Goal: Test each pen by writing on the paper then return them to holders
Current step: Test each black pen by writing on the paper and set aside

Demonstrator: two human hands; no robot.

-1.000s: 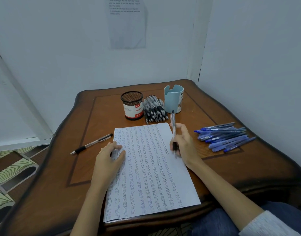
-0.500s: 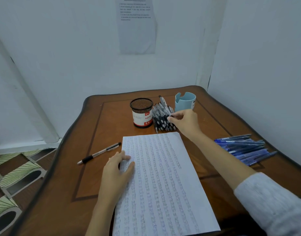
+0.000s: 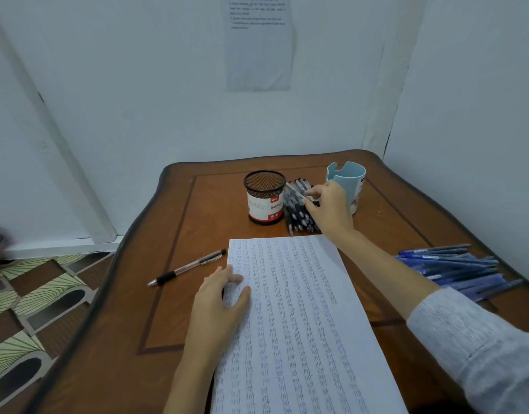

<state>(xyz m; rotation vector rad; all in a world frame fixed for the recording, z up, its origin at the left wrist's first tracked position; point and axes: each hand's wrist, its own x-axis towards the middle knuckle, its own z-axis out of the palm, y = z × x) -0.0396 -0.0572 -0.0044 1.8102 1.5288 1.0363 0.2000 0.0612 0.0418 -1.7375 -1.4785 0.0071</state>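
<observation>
1. The black pens (image 3: 297, 216) lie heaped on the table, wedged between the two holders, tips pointing toward the person.
2. The right hand (image 3: 329, 207) is down on that heap: fingers (image 3: 312, 193) bent, tips touching the pen barrels near the top of the pile. Whether they actually pinch one pen, I cannot tell from here.
3. On the left of the heap, touching it, stands the mesh holder (image 3: 264, 201), black wire with a red and white label, upright.
4. On the right stands the blue holder (image 3: 351, 180), upright too, partly behind the right hand.
5. Just in front of the heap lies the paper (image 3: 293, 309), a white sheet covered in columns of small writing, running down toward the near table edge.
6. The left hand (image 3: 221, 297) lies flat on the sheet's left edge, fingers relaxed and spread, thumb on the paper, holding nothing.
7. A single pen (image 3: 187, 267), clear barrel with a black grip, lies alone left of the paper, angled, apart from it.
8. Well to the right, a pile of blue pens (image 3: 454, 270) lies on its side near the table's edge, beyond the grey sleeve (image 3: 481, 339).
9. All of it sits on a brown wooden table (image 3: 155, 324) pushed into a white corner.
10. A printed sheet (image 3: 258, 43) is stuck on the wall behind.
</observation>
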